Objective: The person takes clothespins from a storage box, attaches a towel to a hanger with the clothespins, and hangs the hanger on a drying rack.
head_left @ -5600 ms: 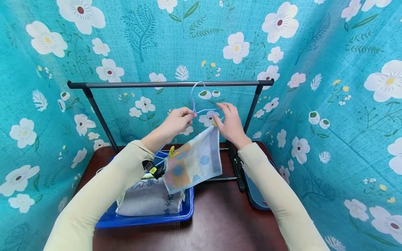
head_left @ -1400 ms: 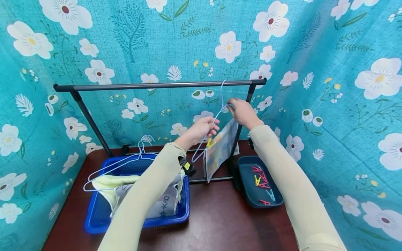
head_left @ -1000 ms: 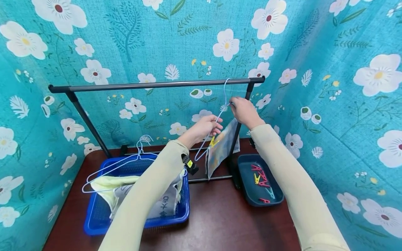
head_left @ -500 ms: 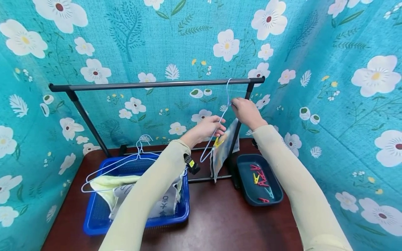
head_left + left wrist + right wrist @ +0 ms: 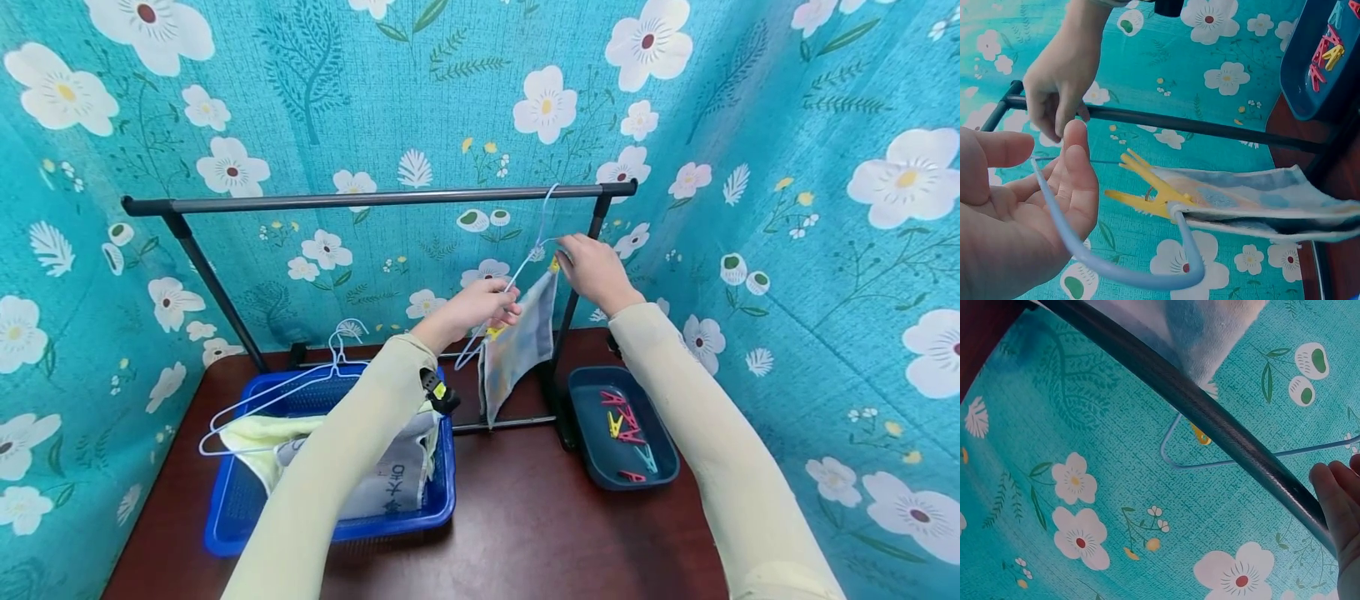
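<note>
A light-blue hanger (image 5: 523, 268) is hooked over the rack's dark bar (image 5: 405, 197) near its right end. From it hangs a small printed towel (image 5: 517, 333), held by yellow clothespins, one (image 5: 1160, 207) large in the left wrist view. My left hand (image 5: 476, 310) is at the hanger's near shoulder, fingers loosely bent and the wire (image 5: 1122, 275) running past its palm between thumb and fingers. My right hand (image 5: 594, 265) pinches the far shoulder beside the second clothespin (image 5: 555, 265). In the right wrist view only some fingers (image 5: 1335, 500) show, below the wire.
At left a blue basket (image 5: 225, 517) holds towels (image 5: 390, 479), with blue hangers (image 5: 262, 406) lying across it. A dark-blue tray (image 5: 600, 467) with several red, yellow and blue clothespins stands at right. The rack's right post (image 5: 581, 283) is close behind my right hand. Floral curtain surrounds the brown table.
The hanger with the towel moved right along the bar, with both hands following. In the last half second its near end and the towel swung left, uncovering the clothespin by my right hand.
</note>
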{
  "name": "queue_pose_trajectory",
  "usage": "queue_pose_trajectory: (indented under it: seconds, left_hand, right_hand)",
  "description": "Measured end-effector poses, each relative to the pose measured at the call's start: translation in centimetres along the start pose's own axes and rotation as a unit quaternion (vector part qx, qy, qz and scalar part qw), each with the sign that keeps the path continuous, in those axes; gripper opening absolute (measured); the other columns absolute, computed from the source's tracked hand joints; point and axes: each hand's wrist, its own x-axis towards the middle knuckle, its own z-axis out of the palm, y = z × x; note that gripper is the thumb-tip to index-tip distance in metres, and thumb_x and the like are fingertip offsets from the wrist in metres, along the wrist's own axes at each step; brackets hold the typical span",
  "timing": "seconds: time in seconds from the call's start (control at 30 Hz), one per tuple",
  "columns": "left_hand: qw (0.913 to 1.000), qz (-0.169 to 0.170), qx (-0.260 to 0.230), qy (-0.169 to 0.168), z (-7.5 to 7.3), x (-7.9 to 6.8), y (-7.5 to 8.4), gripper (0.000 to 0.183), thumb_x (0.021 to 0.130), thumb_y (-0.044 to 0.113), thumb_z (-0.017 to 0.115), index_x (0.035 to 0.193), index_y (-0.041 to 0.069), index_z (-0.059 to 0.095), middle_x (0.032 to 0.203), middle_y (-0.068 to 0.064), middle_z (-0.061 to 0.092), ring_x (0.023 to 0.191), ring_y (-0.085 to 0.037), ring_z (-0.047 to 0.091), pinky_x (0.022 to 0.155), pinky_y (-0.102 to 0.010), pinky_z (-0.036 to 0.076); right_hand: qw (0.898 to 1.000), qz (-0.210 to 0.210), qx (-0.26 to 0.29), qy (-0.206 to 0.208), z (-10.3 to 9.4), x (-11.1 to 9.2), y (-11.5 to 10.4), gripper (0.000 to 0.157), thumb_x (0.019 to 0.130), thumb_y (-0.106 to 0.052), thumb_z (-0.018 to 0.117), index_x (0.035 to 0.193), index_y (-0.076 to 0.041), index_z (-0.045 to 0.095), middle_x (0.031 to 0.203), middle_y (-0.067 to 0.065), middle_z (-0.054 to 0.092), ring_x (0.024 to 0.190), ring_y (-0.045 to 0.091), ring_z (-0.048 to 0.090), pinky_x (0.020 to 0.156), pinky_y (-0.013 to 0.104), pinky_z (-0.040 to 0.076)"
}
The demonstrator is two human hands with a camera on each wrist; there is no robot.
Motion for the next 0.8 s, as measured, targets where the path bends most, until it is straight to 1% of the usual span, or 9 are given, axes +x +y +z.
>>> queue_pose_trajectory:
  seconds: [0.1,0.2,0.3,0.4,0.53,0.63,0.67,0.73,0.8]
  left_hand:
    - [0.9998,0.007,0.019,-0.002,-0.4,-0.2,-0.2,0.025,0.103,0.022,0.041,0.113,0.001,0.052,0.108,-0.019,0.060,0.097,-0.029,0.062,0.078,-0.037,0.044]
    - [0.9997,0.006,0.022,-0.003,-0.6,-0.4,-0.3,0.026,0.103,0.020,0.040,0.117,0.000,0.052,0.113,-0.022,0.059,0.089,-0.023,0.063,0.079,-0.038,0.044]
    - [0.9997,0.007,0.020,-0.007,-0.6,-0.3,-0.5,0.030,0.104,0.017,0.037,0.122,-0.003,0.050,0.117,-0.022,0.057,0.088,-0.022,0.061,0.080,-0.041,0.043]
    - [0.9995,0.011,0.027,-0.012,-0.5,-0.3,-0.6,0.032,0.104,0.014,0.036,0.125,-0.006,0.049,0.121,-0.021,0.054,0.090,-0.024,0.059,0.086,-0.045,0.043]
    - [0.9992,0.014,0.030,-0.024,-0.1,-0.3,-0.6,0.034,0.104,0.013,0.035,0.125,-0.010,0.049,0.124,-0.019,0.051,0.094,-0.026,0.058,0.090,-0.046,0.043]
    - [0.9991,0.016,0.028,-0.029,0.3,-0.4,-0.5,0.035,0.104,0.013,0.034,0.126,-0.010,0.049,0.118,-0.021,0.053,0.094,-0.029,0.057,0.088,-0.045,0.045]
    - [0.9988,0.021,0.033,-0.030,0.4,-0.4,-0.5,0.036,0.104,0.013,0.035,0.126,-0.011,0.049,0.116,-0.021,0.054,0.094,-0.031,0.056,0.087,-0.044,0.046]
    - [0.9987,0.025,0.032,-0.032,0.7,-0.3,-0.5,0.036,0.104,0.014,0.035,0.127,-0.011,0.048,0.105,-0.022,0.056,0.089,-0.033,0.054,0.085,-0.046,0.046]
    - [0.9985,0.031,0.031,-0.034,1.1,-0.1,-0.5,0.036,0.104,0.013,0.035,0.127,-0.011,0.047,0.093,-0.018,0.055,0.084,-0.032,0.053,0.081,-0.045,0.046]
  right_hand:
    - [1.000,0.000,0.003,0.001,0.1,-0.2,0.1,0.026,0.097,-0.016,0.055,0.118,-0.001,0.060,0.108,0.017,0.063,0.093,0.031,0.061,0.080,0.046,0.049]
    - [1.000,0.000,0.009,0.006,0.2,-0.6,0.2,0.026,0.097,-0.016,0.055,0.116,0.000,0.061,0.108,0.018,0.062,0.095,0.030,0.060,0.081,0.045,0.048]
    - [1.000,0.006,0.020,0.014,0.2,-1.0,0.3,0.026,0.097,-0.017,0.054,0.116,0.000,0.062,0.107,0.017,0.062,0.093,0.029,0.059,0.080,0.045,0.049]
    - [0.999,0.015,0.034,0.029,0.2,-1.6,0.5,0.024,0.097,-0.018,0.055,0.112,-0.001,0.064,0.103,0.015,0.062,0.089,0.027,0.058,0.077,0.043,0.049]
    - [0.996,0.028,0.043,0.071,0.6,-2.9,1.2,0.022,0.097,-0.018,0.054,0.102,-0.001,0.066,0.093,0.013,0.063,0.081,0.026,0.057,0.072,0.043,0.049]
    - [0.992,0.051,0.048,0.101,1.2,-4.2,2.1,0.025,0.098,-0.020,0.051,0.095,-0.001,0.067,0.087,0.013,0.062,0.076,0.026,0.057,0.070,0.044,0.048]
    - [0.991,0.059,0.048,0.107,1.4,-4.7,2.6,0.027,0.099,-0.021,0.050,0.090,-0.002,0.066,0.083,0.012,0.061,0.073,0.026,0.056,0.069,0.043,0.048]
    - [0.990,0.078,0.051,0.108,2.0,-5.9,3.5,0.031,0.099,-0.025,0.047,0.083,-0.004,0.064,0.077,0.011,0.059,0.069,0.026,0.054,0.066,0.043,0.046]
    - [0.989,0.097,0.058,0.100,2.8,-7.4,4.6,0.032,0.099,-0.025,0.048,0.076,-0.006,0.060,0.071,0.009,0.056,0.064,0.025,0.051,0.062,0.041,0.043]
